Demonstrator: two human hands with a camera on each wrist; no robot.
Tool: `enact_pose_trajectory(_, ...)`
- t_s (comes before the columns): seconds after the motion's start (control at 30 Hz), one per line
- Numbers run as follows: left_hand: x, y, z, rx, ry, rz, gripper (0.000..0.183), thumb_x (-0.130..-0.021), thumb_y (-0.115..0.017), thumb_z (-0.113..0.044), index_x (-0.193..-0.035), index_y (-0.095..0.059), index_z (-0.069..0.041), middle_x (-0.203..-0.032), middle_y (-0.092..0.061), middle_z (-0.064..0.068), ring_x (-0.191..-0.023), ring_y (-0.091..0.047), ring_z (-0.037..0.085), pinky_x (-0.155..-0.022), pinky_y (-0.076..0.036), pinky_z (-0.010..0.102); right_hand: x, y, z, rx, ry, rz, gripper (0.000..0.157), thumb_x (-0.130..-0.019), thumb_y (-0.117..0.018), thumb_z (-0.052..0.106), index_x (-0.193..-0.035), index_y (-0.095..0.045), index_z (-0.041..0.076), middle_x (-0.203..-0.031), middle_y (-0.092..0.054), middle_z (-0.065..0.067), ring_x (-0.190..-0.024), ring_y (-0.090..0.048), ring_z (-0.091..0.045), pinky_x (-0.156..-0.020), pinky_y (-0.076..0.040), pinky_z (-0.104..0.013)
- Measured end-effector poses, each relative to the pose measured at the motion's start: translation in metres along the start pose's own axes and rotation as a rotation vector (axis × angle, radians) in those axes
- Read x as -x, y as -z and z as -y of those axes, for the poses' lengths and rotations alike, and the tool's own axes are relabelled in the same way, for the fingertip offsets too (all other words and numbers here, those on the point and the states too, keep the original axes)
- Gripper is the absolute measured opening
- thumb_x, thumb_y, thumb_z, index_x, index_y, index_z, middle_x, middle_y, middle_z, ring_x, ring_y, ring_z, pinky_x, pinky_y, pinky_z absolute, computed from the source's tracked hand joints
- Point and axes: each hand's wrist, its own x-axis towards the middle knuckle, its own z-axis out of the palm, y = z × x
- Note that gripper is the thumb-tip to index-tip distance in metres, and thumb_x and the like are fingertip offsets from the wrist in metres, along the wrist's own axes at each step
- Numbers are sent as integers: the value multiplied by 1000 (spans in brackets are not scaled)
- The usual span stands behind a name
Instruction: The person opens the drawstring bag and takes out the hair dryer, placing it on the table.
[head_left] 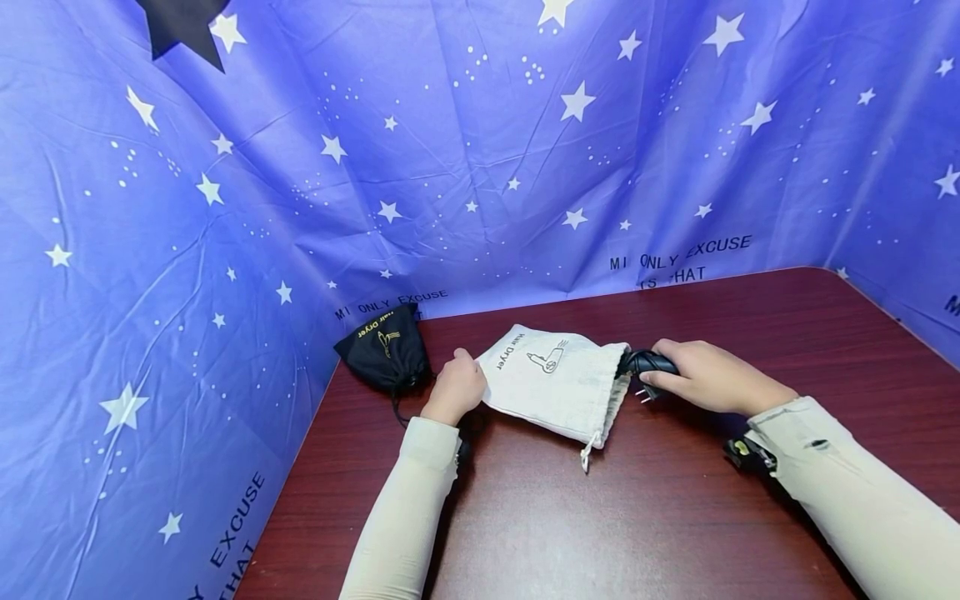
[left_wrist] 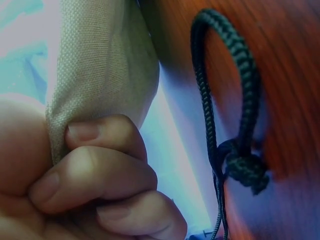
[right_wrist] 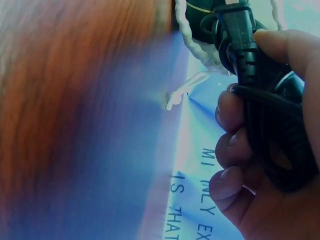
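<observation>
Gripping "Hair Dryer" bag, black cord, "Hair Dryer" pouch nearby

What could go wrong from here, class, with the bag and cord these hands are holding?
The plug sits by the mouth of the white bag and might snag its edge. The coiled black cord in the right hand could loosen. The knotted loop beside the left hand, which grips the bag, might get caught too.

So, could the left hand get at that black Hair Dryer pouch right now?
Probably yes, once freed: the left hand grips the closed end of the white Hair Dryer drawstring pouch, but the black Hair Dryer drawstring pouch lies close beside that hand, and nothing appears to block the way.
</observation>
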Motion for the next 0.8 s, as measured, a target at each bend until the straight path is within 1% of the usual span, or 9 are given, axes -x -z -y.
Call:
enact_pose_trajectory(0.33,-1,1,2,-1,27,5,35,-108,-41,-19,-123,-49,11,-102,-69,27,-90,-71,37,-84,-57,50,0,1,-4,-8,-8,12,25,-101,-65,44,-97,-60,20,-70,-52,11,-65,-50,-6,-62,-41,-27)
enact_pose_trajectory(0.63,-2,1,1,-12,38,-1,40,-108,-40,-19,-130,-48,14,-108,-70,29,-96,-71,39,-88,-56,51,0,2,-7,-15,-3,11,24,-100,-66,44,-98,-61,21,-70,-52,12,-66,-50,-6,-63,-41,-27)
enact_pose_trajectory(0.8,-2,0,1,-24,37,-1,42,-108,-40,-19,-133,-46,14,-108,-70,30,-96,-71,39,-88,-56,51,1,3,-9,-15,5,7,23,-100,-66,43,-96,-60,22,-69,-51,12,-66,-50,-5,-63,-41,-26)
